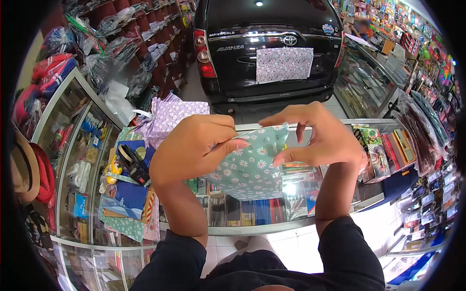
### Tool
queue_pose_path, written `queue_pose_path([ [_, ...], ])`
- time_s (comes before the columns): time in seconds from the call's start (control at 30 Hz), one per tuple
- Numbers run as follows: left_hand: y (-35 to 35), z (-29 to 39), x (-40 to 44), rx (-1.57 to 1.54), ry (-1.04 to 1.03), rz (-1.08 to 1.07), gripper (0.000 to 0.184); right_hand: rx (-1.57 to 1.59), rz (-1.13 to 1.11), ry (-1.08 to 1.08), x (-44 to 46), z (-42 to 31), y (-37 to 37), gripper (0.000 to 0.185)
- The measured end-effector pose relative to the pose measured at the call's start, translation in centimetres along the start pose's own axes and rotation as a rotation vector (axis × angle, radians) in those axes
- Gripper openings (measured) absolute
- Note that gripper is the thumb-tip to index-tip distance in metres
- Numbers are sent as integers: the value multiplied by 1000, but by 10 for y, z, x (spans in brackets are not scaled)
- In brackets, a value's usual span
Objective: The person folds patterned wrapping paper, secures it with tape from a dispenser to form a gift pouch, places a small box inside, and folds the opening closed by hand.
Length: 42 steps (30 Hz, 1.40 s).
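A green package with a white daisy print [252, 169] is upright above the glass counter, its top edge raised. My left hand [196, 148] pinches its top left edge between thumb and fingers. At the package's upper right, my right hand [320, 138] has its fingers apart and curved, the thumb close to the paper. Behind my left hand sits a purple flowered package [177, 114] with a gathered top. A black tape dispenser [133, 165] lies on the left part of the counter, beside a yellow figure [113, 169].
The glass counter [291, 224] holds stationery under its top. Books [378, 155] and notebooks stand at its right end. Glass cases [73, 145] flank the left side. Beyond the counter is a black car [272, 53]. A person [361, 26] is far back at the right.
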<state>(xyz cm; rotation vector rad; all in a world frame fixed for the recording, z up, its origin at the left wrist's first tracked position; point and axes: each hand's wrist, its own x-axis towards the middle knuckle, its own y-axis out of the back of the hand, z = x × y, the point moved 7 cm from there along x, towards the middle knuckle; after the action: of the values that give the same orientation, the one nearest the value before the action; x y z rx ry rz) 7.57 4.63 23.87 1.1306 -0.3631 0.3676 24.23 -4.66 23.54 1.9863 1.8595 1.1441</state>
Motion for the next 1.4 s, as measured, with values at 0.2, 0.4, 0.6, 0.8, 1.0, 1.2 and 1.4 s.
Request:
queue_pose_path([
  [0.2, 2, -2, 0, -15, 2, 15, 21, 44, -52, 37, 7, 14, -5, 27],
  [0.4, 7, -8, 0, -2, 43, 67, 21, 181, 79, -28, 10, 13, -1, 14],
  [0.6, 14, -8, -6, 26, 48, 84, 23, 82, -90, 13, 8, 24, -6, 12],
  [0.8, 12, -10, -4, 42, 50, 100, 23, 215, 5, -57, 8, 39, -8, 14],
  [1.0, 14, -9, -6, 37, 46, 95, 22, -120, -160, 175, 8, 30, -10, 45],
  [1.2, 12, -9, -3, 73, 57, 82, 22, 224, -148, 69, 10, 36, -19, 48],
  [1.4, 5, -6, 0, 49, 22, 61, 19, -264, -124, 128, 12, 31, -18, 51],
])
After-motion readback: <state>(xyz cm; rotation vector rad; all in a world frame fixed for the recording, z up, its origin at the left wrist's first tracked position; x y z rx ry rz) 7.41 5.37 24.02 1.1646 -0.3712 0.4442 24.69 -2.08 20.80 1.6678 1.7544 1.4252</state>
